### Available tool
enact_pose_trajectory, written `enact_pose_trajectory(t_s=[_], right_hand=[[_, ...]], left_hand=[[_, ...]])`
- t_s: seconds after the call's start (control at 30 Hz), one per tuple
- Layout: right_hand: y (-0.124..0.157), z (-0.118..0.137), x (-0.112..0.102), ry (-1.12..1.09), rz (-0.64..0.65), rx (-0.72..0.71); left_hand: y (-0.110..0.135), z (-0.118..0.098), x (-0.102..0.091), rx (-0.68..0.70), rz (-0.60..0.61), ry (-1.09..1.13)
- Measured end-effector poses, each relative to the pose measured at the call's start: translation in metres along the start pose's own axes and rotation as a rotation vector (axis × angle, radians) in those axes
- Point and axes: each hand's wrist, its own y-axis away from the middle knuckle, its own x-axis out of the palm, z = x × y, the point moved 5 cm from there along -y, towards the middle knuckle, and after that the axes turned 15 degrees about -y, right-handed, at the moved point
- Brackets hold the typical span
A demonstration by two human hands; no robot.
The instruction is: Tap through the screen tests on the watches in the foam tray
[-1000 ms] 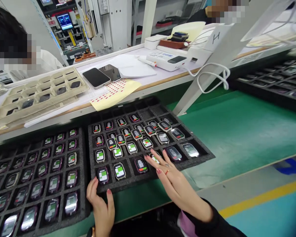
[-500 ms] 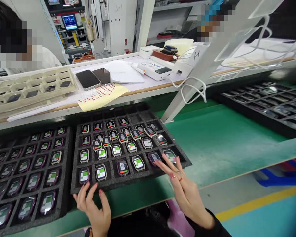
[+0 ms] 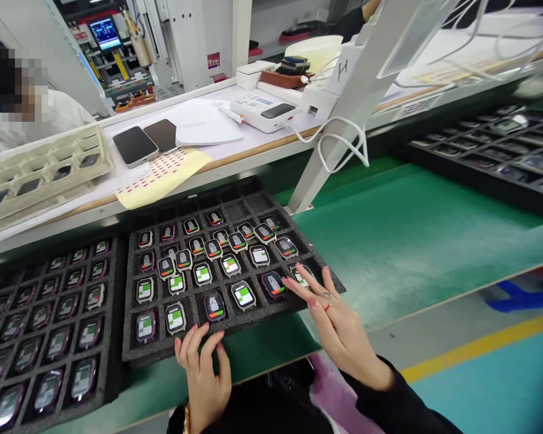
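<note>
A black foam tray (image 3: pixel 172 348) in front of me holds several smartwatches with lit screens. Some sit in its compartments; a row of others, including one watch (image 3: pixel 213 249), lies across the dividers. At the tray's front edge is my left hand (image 3: pixel 206 371), fingers bent a little and apart, the tips at the rim below a white-and-green-screen watch (image 3: pixel 175 317). My right hand (image 3: pixel 339 328) reaches over the front right corner with fingers spread. Its fingertips are beside a purple-framed watch (image 3: pixel 274 284) and partly cover a corner watch (image 3: pixel 302 276). Neither hand grips a watch.
Another foam tray of watches (image 3: pixel 85 378) stands close on the left. A third tray (image 3: pixel 479 175) lies far right on the green surface (image 3: pixel 371 241). A slanted white post (image 3: pixel 330 138) rises behind. The shelf holds phones (image 3: pixel 134 146), papers and a cream tray (image 3: pixel 40 166). Someone sits across.
My left hand has shifted right along the tray's front edge. My right hand stays at the right corner. The view has turned slightly; the watches lie as before.
</note>
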Motion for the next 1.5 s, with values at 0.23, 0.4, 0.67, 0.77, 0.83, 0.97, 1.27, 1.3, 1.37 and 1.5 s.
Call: enact_pose_trajectory(t_s=[0.23, 0.4, 0.67, 0.77, 0.83, 0.97, 1.27, 1.3, 1.37, 1.5], right_hand=[[-0.009, -0.002, -0.006, -0.023, -0.038, -0.031], [-0.006, -0.003, -0.004, -0.067, -0.002, -0.044], [-0.003, -0.004, -0.004, -0.036, 0.044, -0.061], [-0.008, -0.003, -0.006, -0.040, 0.001, -0.072], [-0.013, -0.003, -0.008, -0.022, -0.023, -0.065], [-0.029, -0.008, -0.010, 0.016, -0.023, -0.048], [-0.077, -0.028, -0.010, 0.179, 0.145, 0.004], [-0.080, -0.029, -0.009, 0.192, 0.164, 0.004], [-0.085, -0.030, -0.009, 0.210, 0.182, -0.008], [-0.090, -0.030, -0.005, 0.211, 0.213, -0.019]], left_hand=[[0.001, 0.001, 0.003, -0.019, -0.016, -0.031], [0.000, 0.000, 0.004, -0.009, -0.004, -0.047], [-0.002, -0.001, 0.003, 0.013, -0.014, -0.056], [-0.002, -0.002, 0.003, 0.025, -0.019, -0.061], [-0.003, -0.002, 0.003, 0.026, -0.020, -0.065], [-0.003, -0.001, 0.003, 0.015, -0.026, -0.065], [0.016, 0.009, 0.007, 0.162, -0.039, -0.104], [0.020, 0.011, 0.008, 0.171, -0.030, -0.106], [0.026, 0.013, 0.009, 0.167, -0.025, -0.098], [0.031, 0.014, 0.010, 0.155, -0.045, -0.071]])
